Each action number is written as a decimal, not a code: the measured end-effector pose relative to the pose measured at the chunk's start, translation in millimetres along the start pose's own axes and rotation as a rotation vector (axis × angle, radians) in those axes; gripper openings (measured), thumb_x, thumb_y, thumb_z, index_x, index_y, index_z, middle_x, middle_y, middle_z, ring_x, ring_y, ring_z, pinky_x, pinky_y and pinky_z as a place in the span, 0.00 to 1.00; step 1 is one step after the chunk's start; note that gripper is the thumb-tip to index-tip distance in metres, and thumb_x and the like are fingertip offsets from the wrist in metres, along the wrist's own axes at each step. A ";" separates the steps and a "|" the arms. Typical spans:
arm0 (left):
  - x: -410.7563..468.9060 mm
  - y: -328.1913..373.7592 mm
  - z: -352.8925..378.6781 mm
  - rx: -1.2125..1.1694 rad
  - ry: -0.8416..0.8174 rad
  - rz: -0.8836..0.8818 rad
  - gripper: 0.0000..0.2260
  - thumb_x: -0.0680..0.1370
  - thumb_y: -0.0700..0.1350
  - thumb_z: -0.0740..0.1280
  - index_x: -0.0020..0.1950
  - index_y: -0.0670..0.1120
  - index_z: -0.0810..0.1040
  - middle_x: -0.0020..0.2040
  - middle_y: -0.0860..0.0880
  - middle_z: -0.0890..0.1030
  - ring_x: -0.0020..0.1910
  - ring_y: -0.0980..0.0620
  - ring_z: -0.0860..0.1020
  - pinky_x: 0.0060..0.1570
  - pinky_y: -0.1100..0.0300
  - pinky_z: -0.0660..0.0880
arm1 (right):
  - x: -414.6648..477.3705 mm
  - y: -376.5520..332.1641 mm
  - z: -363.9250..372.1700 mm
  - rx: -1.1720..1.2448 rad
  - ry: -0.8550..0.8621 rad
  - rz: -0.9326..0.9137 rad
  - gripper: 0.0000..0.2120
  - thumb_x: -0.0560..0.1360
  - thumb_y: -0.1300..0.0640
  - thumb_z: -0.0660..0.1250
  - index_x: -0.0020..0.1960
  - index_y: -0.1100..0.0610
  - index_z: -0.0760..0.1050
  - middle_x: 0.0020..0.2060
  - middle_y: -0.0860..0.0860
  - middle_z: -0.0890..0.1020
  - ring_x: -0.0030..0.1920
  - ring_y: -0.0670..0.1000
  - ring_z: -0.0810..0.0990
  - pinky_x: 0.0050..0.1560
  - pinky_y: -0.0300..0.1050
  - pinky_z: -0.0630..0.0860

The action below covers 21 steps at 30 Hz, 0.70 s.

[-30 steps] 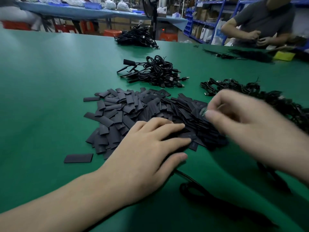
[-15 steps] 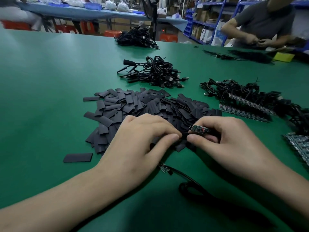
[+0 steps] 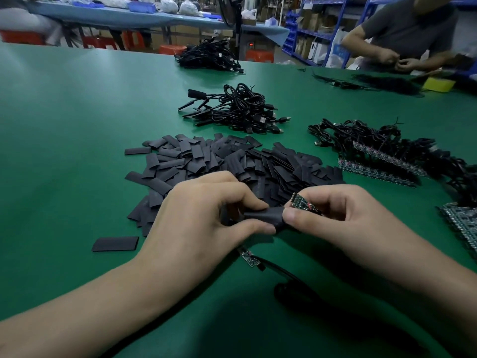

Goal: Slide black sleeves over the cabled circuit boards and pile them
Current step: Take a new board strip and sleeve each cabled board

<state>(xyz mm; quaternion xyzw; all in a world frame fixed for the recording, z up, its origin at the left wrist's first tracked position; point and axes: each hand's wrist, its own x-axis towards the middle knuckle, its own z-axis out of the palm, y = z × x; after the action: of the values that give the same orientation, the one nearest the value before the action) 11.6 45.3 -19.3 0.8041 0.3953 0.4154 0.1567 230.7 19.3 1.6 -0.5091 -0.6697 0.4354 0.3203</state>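
Note:
My left hand (image 3: 204, 215) pinches a black sleeve (image 3: 263, 215) between thumb and fingers, just in front of the heap of loose black sleeves (image 3: 219, 161). My right hand (image 3: 343, 218) pinches a small circuit board (image 3: 300, 202) at the sleeve's open right end, and the board's tip sits at the sleeve mouth. Another cabled board (image 3: 247, 257) lies on the green table (image 3: 64, 125) below my hands, its cable running toward me. A pile of sleeved cables (image 3: 237, 109) sits beyond the heap.
Bare boards with tangled cables (image 3: 382, 156) lie at the right, with more boards (image 3: 462, 223) at the right edge. One stray sleeve (image 3: 116, 244) lies to the left. Another cable pile (image 3: 209, 58) is far back. A person (image 3: 402, 34) works at the far right corner.
My right hand came in from the right with a circuit board and met my left hand. My left hand lifted a sleeve off the heap, and board and sleeve now touch end to end.

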 end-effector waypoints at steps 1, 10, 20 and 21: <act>-0.3 0.0 0.3 0.000 -0.005 0.002 0.10 0.67 0.59 0.77 0.43 0.57 0.86 0.41 0.58 0.81 0.42 0.57 0.80 0.43 0.55 0.76 | -0.2 -0.6 1.3 0.010 0.000 0.001 0.18 0.71 0.38 0.71 0.48 0.51 0.84 0.38 0.58 0.85 0.36 0.48 0.79 0.38 0.47 0.72; -0.6 4.0 -1.2 -0.015 0.001 0.072 0.10 0.70 0.57 0.77 0.50 0.57 0.87 0.42 0.58 0.82 0.41 0.57 0.81 0.43 0.58 0.77 | -1.4 -4.5 6.1 0.088 0.004 -0.004 0.11 0.72 0.44 0.71 0.45 0.51 0.84 0.32 0.46 0.83 0.31 0.42 0.77 0.33 0.32 0.71; 3.6 2.8 -4.0 -0.169 0.090 -0.049 0.10 0.68 0.56 0.76 0.46 0.54 0.88 0.40 0.59 0.84 0.43 0.60 0.82 0.45 0.69 0.72 | 0.6 -1.2 7.4 -0.210 0.149 -0.096 0.13 0.77 0.41 0.60 0.43 0.46 0.79 0.35 0.48 0.80 0.38 0.51 0.77 0.44 0.57 0.73; 3.5 2.9 -4.0 -0.162 0.089 -0.043 0.10 0.68 0.55 0.76 0.46 0.54 0.87 0.40 0.59 0.84 0.43 0.60 0.82 0.45 0.69 0.72 | 0.3 -1.5 7.5 -0.225 0.147 -0.101 0.14 0.77 0.41 0.60 0.43 0.46 0.79 0.36 0.49 0.80 0.39 0.53 0.77 0.45 0.57 0.74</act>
<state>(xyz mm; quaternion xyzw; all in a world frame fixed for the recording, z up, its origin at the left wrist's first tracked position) 11.1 45.8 -13.2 0.7609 0.3841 0.4778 0.2127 223.4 17.6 -0.2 -0.5382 -0.7138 0.3022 0.3309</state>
